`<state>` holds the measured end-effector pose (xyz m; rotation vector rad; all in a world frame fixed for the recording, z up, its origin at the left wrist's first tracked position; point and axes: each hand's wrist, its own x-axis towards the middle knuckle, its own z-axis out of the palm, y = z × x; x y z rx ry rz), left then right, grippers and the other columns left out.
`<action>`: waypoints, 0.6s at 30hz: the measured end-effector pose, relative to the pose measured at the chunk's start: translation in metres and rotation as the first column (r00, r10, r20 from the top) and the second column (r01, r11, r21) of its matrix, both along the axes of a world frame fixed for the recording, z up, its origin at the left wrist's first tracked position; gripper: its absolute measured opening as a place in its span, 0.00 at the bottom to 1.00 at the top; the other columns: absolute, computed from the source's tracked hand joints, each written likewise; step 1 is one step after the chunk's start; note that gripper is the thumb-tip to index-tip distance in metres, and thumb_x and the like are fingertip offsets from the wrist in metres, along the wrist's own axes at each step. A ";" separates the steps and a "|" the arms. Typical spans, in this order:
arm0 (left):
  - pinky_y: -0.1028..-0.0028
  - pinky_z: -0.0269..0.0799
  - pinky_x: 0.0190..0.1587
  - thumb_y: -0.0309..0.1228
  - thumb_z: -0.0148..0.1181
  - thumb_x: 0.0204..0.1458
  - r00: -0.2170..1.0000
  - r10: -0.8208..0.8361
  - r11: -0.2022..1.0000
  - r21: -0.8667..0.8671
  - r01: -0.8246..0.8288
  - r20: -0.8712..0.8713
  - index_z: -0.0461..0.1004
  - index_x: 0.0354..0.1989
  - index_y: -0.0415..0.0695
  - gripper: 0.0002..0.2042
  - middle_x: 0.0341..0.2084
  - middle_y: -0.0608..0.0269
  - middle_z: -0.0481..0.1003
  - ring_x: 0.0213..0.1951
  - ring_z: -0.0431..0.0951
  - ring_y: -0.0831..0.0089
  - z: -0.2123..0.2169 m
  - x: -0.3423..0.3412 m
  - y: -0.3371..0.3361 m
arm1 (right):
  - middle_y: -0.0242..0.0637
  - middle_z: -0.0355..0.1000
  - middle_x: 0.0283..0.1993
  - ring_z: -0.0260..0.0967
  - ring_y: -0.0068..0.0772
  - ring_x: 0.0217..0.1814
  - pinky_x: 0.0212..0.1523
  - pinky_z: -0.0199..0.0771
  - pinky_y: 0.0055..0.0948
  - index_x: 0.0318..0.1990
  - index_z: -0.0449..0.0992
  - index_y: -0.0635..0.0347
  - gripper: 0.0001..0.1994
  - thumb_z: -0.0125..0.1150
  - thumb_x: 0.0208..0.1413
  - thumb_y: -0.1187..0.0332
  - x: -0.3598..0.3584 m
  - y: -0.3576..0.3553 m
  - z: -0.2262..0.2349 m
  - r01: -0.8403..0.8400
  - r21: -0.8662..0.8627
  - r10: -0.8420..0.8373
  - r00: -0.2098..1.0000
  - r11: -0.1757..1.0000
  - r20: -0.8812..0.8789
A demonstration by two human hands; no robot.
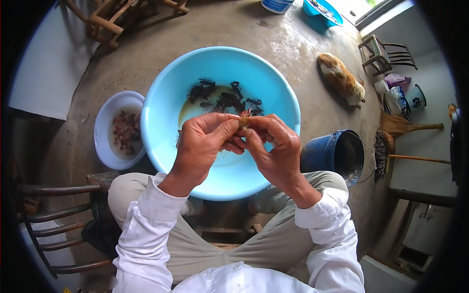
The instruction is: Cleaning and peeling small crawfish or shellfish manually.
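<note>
A large light-blue basin [282, 93] stands in front of my knees, with several dark crayfish [229, 101] lying in a little brownish water toward its far side. Over its middle, my left hand [205, 141] and my right hand [274, 144] meet. Both are closed, thumbs and fingertips pinching a small reddish-brown crayfish [243, 121] between them. My fingers cover much of it, so its full shape is hidden. Left of the basin sits a smaller pale bowl [101, 134] holding reddish-brown crayfish pieces [126, 129] in cloudy liquid.
A blue bucket [320, 154] lies tipped at the right, its mouth facing right. Beyond it are a broom [403, 126] and a brown-and-white animal [342, 78] lying on the floor. Wooden chairs [63, 229] stand at left and far right. Another blue basin [312, 10] is far off.
</note>
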<state>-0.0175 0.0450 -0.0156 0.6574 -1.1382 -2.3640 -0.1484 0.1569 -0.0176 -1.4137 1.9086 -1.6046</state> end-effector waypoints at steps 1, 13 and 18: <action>0.75 0.83 0.34 0.29 0.59 0.63 1.000 0.001 1.000 0.000 -0.001 0.001 0.79 0.45 0.34 0.10 0.33 0.56 0.82 0.31 0.82 0.73 0.001 -0.001 0.001 | 0.39 0.74 0.33 0.75 0.27 0.28 0.29 0.74 0.25 0.43 0.78 0.65 0.09 0.65 0.54 0.81 0.001 -0.001 0.000 -0.007 -0.008 0.007 0.999 1.000 0.036; 0.75 0.79 0.28 0.30 0.61 0.63 0.995 -0.031 0.984 -0.173 0.047 0.094 0.79 0.42 0.34 0.10 0.29 0.57 0.81 0.26 0.80 0.74 0.000 0.000 0.003 | 0.37 0.73 0.29 0.73 0.33 0.26 0.26 0.73 0.30 0.37 0.77 0.61 0.08 0.66 0.50 0.82 -0.006 -0.003 0.000 0.026 0.028 -0.018 0.967 0.999 -0.254; 0.77 0.77 0.25 0.30 0.61 0.62 0.992 -0.105 0.994 -0.028 0.107 0.071 0.78 0.39 0.36 0.08 0.26 0.58 0.79 0.23 0.79 0.76 0.000 0.002 -0.002 | 0.35 0.72 0.28 0.69 0.27 0.24 0.25 0.70 0.26 0.37 0.77 0.62 0.09 0.65 0.49 0.83 -0.012 -0.005 0.002 -0.007 0.006 0.008 0.960 1.000 -0.282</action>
